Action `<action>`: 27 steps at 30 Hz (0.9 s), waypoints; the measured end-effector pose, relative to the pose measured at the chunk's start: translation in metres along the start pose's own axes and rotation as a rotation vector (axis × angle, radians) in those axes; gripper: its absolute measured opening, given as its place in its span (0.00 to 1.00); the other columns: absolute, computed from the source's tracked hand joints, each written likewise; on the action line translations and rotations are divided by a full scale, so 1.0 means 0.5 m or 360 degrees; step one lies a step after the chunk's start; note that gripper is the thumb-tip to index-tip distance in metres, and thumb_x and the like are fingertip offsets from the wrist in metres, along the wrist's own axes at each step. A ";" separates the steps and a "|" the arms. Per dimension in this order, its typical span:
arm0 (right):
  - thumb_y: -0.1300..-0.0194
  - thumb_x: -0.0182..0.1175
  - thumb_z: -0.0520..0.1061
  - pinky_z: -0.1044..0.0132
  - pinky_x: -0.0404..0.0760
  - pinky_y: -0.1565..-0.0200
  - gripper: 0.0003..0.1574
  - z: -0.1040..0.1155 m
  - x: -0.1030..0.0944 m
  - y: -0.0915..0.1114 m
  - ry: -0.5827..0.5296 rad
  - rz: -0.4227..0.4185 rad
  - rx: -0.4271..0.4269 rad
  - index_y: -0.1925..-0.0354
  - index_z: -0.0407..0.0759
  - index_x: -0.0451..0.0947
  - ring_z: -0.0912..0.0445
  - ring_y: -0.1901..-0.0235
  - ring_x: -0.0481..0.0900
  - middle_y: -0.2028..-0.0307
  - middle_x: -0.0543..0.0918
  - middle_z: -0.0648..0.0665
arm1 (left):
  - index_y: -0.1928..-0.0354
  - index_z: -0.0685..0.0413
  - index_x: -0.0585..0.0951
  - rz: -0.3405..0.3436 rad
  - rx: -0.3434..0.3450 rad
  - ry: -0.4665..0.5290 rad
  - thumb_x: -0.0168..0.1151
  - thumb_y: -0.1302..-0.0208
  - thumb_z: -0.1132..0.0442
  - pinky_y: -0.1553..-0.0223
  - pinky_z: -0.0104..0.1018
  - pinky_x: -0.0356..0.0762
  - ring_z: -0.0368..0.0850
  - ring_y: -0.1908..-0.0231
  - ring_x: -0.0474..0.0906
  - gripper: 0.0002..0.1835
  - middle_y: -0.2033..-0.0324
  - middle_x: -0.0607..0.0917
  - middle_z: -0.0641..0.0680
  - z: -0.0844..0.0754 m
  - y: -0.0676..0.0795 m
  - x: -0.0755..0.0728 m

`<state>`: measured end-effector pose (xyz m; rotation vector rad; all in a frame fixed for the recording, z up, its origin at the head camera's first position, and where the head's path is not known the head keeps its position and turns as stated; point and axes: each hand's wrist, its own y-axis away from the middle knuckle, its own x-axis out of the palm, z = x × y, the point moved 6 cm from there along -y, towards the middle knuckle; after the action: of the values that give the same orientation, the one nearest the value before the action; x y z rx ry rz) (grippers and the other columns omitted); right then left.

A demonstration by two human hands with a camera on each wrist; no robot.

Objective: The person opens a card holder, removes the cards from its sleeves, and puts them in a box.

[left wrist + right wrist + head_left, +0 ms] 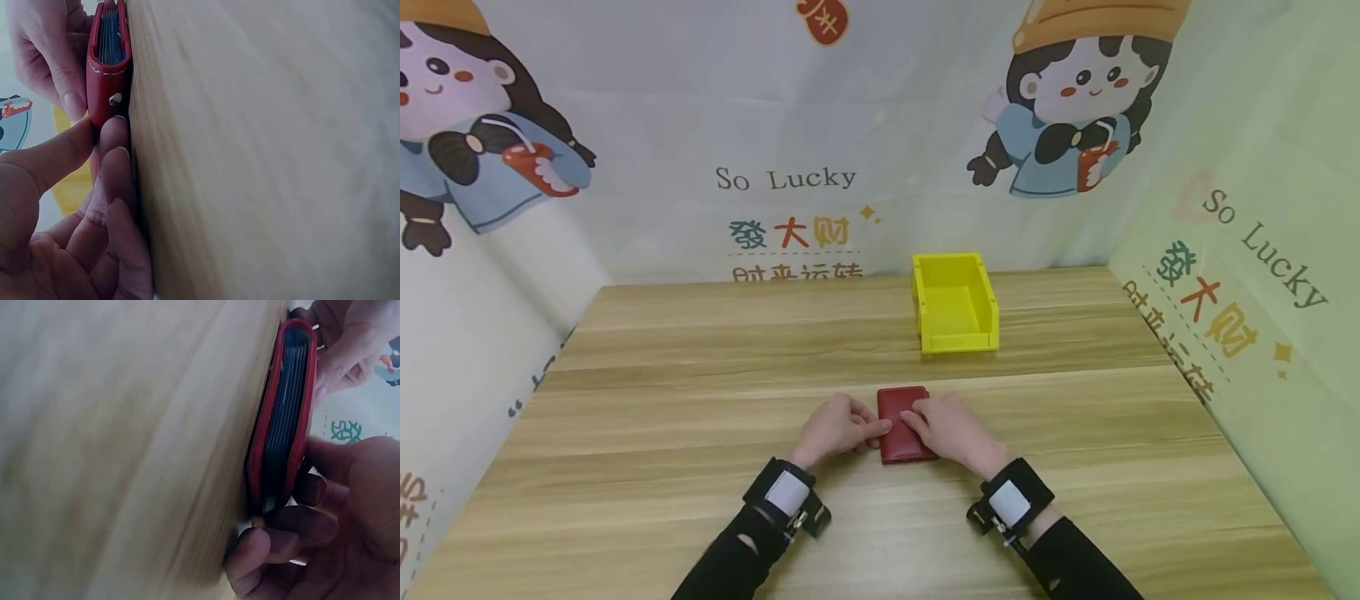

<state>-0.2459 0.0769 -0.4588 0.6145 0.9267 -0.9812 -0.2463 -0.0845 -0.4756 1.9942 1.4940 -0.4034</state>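
A red leather card holder (902,442) lies flat on the wooden table, with white stitching and a small metal stud on its side in the left wrist view. Dark, thin sleeves (288,403) are stacked between its covers. At its left edge my left hand (842,427) pinches it, thumb on the top cover and fingertips against the side. My right hand (953,427) holds the opposite edge, its thumb lying over the cover and the other fingers curled at the side, partly hidden from the head view.
A yellow open-fronted plastic bin (958,342) stands behind the card holder, toward the back of the wooden table (700,358). Printed cloth walls (662,125) enclose the table at the back and both sides.
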 end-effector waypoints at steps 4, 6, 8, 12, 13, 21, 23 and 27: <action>0.24 0.54 0.48 0.71 0.63 0.76 0.19 0.002 0.003 0.000 -0.0055 0.0014 -0.0009 0.73 0.44 0.76 0.60 0.81 0.66 0.83 0.68 0.52 | 0.71 0.55 0.88 0.0002 0.0010 -0.0021 0.71 0.37 0.52 0.76 0.28 0.68 0.37 0.81 0.78 0.13 0.80 0.89 0.51 -0.002 0.002 -0.001; 0.24 0.53 0.47 0.72 0.62 0.76 0.19 0.002 0.002 0.000 -0.0056 0.0005 -0.0027 0.74 0.44 0.75 0.60 0.81 0.65 0.83 0.67 0.52 | 0.71 0.54 0.87 0.0001 0.0015 -0.0029 0.71 0.37 0.52 0.76 0.28 0.68 0.37 0.81 0.78 0.13 0.80 0.88 0.50 -0.004 0.003 -0.002; 0.24 0.53 0.46 0.72 0.61 0.76 0.19 0.002 0.002 0.001 -0.0064 -0.0006 -0.0049 0.74 0.44 0.75 0.61 0.82 0.65 0.83 0.66 0.53 | 0.70 0.54 0.87 0.0001 0.0017 -0.0036 0.71 0.37 0.52 0.76 0.28 0.68 0.37 0.81 0.78 0.13 0.80 0.88 0.50 -0.006 0.005 -0.003; 0.23 0.53 0.46 0.72 0.61 0.75 0.19 -0.002 0.001 0.004 -0.0111 -0.0022 -0.0086 0.73 0.43 0.76 0.61 0.81 0.65 0.83 0.66 0.53 | 0.70 0.54 0.87 -0.0002 0.0015 -0.0054 0.71 0.37 0.52 0.76 0.28 0.68 0.37 0.80 0.78 0.13 0.80 0.88 0.50 -0.007 0.007 -0.002; 0.23 0.52 0.45 0.72 0.62 0.75 0.19 -0.004 0.000 0.005 -0.0132 -0.0026 -0.0092 0.73 0.42 0.76 0.61 0.81 0.65 0.83 0.66 0.53 | 0.70 0.54 0.87 -0.0004 0.0015 -0.0057 0.71 0.37 0.52 0.76 0.28 0.68 0.37 0.80 0.78 0.12 0.80 0.88 0.50 -0.008 0.006 -0.002; 0.22 0.51 0.45 0.72 0.63 0.73 0.20 -0.019 0.000 0.008 -0.0288 -0.0012 -0.0130 0.73 0.41 0.76 0.62 0.79 0.65 0.81 0.67 0.53 | 0.70 0.54 0.86 -0.0025 0.0011 -0.0081 0.71 0.37 0.52 0.76 0.28 0.68 0.36 0.80 0.79 0.13 0.79 0.89 0.50 -0.009 0.007 -0.003; 0.22 0.50 0.45 0.72 0.63 0.72 0.21 -0.023 0.000 0.008 -0.0331 -0.0007 -0.0130 0.74 0.41 0.75 0.62 0.78 0.65 0.81 0.67 0.53 | 0.70 0.54 0.86 -0.0025 0.0004 -0.0072 0.71 0.37 0.52 0.76 0.28 0.68 0.36 0.80 0.79 0.13 0.79 0.89 0.50 -0.008 0.005 -0.002; 0.22 0.50 0.46 0.72 0.63 0.71 0.21 -0.029 0.001 0.010 -0.0391 0.0006 -0.0119 0.74 0.41 0.74 0.62 0.78 0.65 0.81 0.67 0.53 | 0.70 0.54 0.86 -0.0022 -0.0005 -0.0064 0.71 0.37 0.52 0.76 0.28 0.67 0.37 0.80 0.78 0.13 0.79 0.89 0.50 -0.005 0.003 0.000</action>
<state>-0.2469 0.0906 -0.4661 0.4217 0.7398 -0.9896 -0.2452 -0.0832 -0.4732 1.9630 1.4832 -0.4444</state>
